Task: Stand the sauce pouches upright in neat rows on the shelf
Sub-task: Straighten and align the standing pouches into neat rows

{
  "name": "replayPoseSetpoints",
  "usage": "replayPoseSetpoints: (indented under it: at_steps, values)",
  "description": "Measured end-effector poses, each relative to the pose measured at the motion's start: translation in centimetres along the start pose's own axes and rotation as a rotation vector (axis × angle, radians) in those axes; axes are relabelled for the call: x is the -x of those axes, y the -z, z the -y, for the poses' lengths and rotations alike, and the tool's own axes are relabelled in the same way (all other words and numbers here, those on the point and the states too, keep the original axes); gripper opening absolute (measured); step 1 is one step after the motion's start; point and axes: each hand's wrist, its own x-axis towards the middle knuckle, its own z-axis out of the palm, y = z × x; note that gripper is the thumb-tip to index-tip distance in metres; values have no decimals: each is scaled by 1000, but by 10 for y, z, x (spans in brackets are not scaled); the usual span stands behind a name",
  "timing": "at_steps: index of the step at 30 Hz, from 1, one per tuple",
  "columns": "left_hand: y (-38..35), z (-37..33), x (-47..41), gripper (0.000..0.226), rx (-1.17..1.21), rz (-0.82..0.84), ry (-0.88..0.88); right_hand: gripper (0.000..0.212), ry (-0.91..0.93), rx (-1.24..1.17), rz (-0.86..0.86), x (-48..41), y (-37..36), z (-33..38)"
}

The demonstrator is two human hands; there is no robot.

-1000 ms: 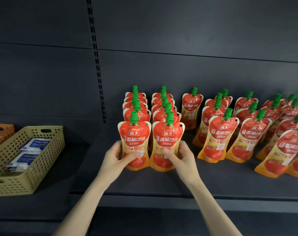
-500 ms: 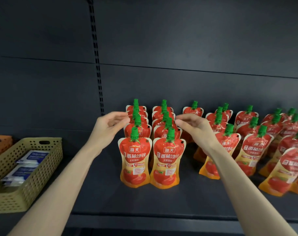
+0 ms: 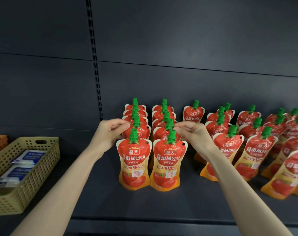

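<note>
Hands, left (image 3: 109, 132) and right (image 3: 191, 132), are pinching the green caps of second-row tomato sauce pouches (image 3: 165, 133) at the shelf's (image 3: 145, 206) left; gentle, even nudges should be keeping rows straight.

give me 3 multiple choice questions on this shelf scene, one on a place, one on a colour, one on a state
1. Where is the perforated basket?
A. left of the pouches
B. right of the pouches
C. on a higher shelf

2. What colour are the pouch caps?
A. white
B. green
C. yellow

3. How do the two front pouches of the left rows stand?
A. lying flat
B. upside down
C. upright

Answers:
1 A, it sits at the left edge.
2 B, every spout cap is green.
3 C, both rest on their bases, caps up, while the left hand and right hand reach just behind them.
</note>
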Motion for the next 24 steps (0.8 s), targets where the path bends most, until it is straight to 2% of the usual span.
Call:
replayPoseSetpoints:
  at_steps: [20, 24]
  values:
    - [4, 1, 0, 13, -30, -3, 3, 15, 35, 7, -34, 1, -3, -2]
    - [4, 3, 8, 13, -12, -49, 0, 16, 24, -3, -69, 4, -5, -2]
